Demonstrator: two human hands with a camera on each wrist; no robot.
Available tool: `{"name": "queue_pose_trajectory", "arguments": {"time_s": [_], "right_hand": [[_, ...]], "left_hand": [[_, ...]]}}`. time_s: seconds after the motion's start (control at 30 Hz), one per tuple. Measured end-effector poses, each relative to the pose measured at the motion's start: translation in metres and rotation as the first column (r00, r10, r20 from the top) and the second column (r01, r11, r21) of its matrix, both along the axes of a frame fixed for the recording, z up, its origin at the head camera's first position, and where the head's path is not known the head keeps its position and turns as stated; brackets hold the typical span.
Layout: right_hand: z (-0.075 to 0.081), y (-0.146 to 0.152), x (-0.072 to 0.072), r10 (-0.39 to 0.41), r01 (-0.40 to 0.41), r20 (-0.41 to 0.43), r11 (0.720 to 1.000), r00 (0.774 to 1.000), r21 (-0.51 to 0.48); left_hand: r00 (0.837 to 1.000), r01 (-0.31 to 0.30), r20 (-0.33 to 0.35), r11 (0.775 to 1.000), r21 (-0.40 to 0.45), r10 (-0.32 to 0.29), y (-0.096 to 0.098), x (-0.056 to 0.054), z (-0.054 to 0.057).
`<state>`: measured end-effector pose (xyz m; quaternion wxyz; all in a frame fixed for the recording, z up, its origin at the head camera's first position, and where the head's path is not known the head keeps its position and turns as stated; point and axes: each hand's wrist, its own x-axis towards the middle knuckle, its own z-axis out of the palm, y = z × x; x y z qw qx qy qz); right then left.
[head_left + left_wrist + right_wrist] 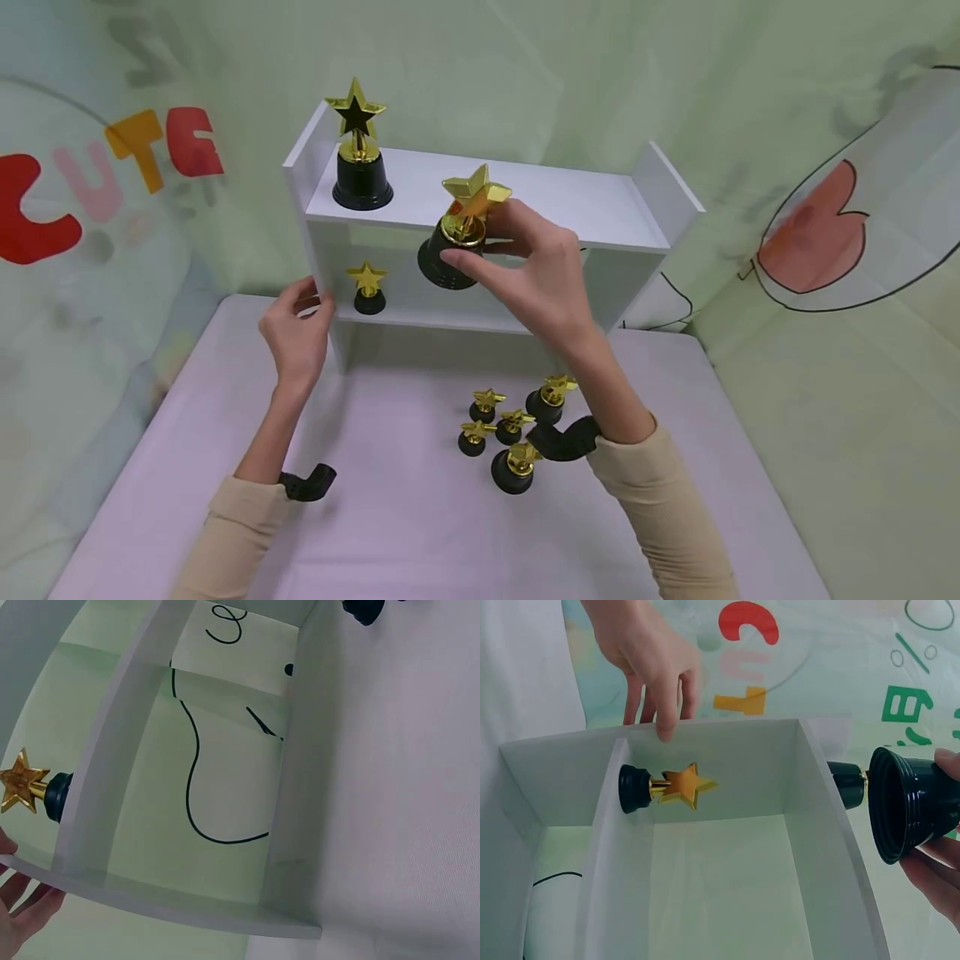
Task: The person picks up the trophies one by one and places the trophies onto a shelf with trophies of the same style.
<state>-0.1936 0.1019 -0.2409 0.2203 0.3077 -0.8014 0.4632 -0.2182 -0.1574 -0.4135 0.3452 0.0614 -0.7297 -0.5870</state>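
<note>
My right hand (536, 258) pinches a large star trophy (452, 254), gold star on a black base, tilted in front of the top shelf's edge. In the right wrist view the hollow underside of its base (900, 806) shows. My left hand (297, 329) grips the left side panel of the white shelf unit (487, 315), fingers on both sides of the panel's edge. Another large trophy (362, 179) stands upright at the left of the top shelf. Below it, a small star trophy (368, 287) stands on the middle shelf, near my left fingers.
Several star trophies, small ones (474, 439) and larger ones (513, 471), stand on the pale tabletop (405, 517) in front of the unit, partly beneath my right forearm. A patterned curtain (600, 75) hangs behind and along both sides.
</note>
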Motion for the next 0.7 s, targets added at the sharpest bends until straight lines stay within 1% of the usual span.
{"name": "queue_pose_trajectory", "arguments": {"time_s": [0.17,0.33,0.5,0.7], "right_hand": [[0.014,-0.011,-0.019,0.001,-0.001,0.08,1.0,0.997,0.008],[0.024,-0.022,-0.043,-0.034,0.028,0.142,0.999,0.989,0.045],[0.029,-0.025,-0.064,-0.077,0.06,0.214,0.995,0.974,0.084],[0.032,-0.028,-0.08,-0.08,0.05,0.299,0.993,0.951,0.107]], "left_hand": [[1.0,-0.003,0.028,1.0,0.016,0.002,-0.001,0.001,0.001],[0.999,-0.008,0.031,1.0,0.02,0.007,-0.004,0.002,0.003],[0.999,0.001,0.039,1.0,0.019,-0.002,-0.003,0.0,0.004],[0.999,0.008,0.044,1.0,0.013,-0.009,0.0,0.0,0.002]]}}
